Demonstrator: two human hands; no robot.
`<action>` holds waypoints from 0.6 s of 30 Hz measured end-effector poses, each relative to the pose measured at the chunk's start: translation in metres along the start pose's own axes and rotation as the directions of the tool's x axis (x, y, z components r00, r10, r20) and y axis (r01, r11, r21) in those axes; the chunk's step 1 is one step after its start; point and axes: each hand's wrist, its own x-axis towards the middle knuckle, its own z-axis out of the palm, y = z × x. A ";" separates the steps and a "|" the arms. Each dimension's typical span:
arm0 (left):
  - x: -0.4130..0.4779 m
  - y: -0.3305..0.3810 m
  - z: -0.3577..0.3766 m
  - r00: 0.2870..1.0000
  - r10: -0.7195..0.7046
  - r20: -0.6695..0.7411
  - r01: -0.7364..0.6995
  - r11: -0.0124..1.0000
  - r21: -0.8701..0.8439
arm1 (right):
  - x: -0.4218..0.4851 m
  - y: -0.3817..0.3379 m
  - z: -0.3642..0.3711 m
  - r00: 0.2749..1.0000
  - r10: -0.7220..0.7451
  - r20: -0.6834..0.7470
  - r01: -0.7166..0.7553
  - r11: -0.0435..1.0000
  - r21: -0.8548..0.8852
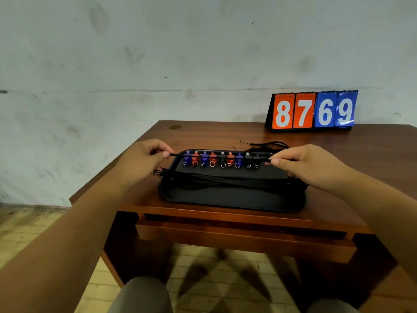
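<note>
A black cord is stretched level above a black tray. My left hand pinches its left end and my right hand pinches its right end. In a row along the tray's far side lie several small whistles in blue, red and black, each with a metal ring; whether they hang from the cord I cannot tell. A bundle of black cords lies across the middle of the tray. More black cord lies on the table behind the tray.
The tray sits on a brown wooden table against a stained white wall. A flip scoreboard reading 8769 stands at the table's back right. My knees show below the front edge, above a tiled floor.
</note>
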 end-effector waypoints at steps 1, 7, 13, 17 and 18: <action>-0.002 -0.001 0.002 1.000 -0.007 -0.012 0.007 1.000 -0.010 | -0.001 0.003 0.002 1.000 0.003 -0.015 -0.003 1.000 0.001; -0.016 -0.002 0.014 0.998 -0.043 -0.048 0.041 0.998 -0.044 | -0.005 0.030 0.009 0.994 -0.028 -0.110 0.032 0.999 0.038; -0.021 -0.005 0.023 0.999 -0.016 -0.040 0.015 0.999 -0.034 | -0.008 0.051 0.019 0.978 -0.118 -0.174 0.107 0.992 -0.071; -0.025 -0.006 0.025 0.998 -0.016 -0.066 0.012 0.998 -0.062 | -0.008 0.061 0.029 0.966 -0.161 -0.204 0.145 0.985 -0.095; -0.025 -0.006 0.025 0.998 -0.020 -0.068 0.015 0.998 -0.067 | -0.009 0.063 0.031 0.962 -0.175 -0.212 0.158 0.983 -0.094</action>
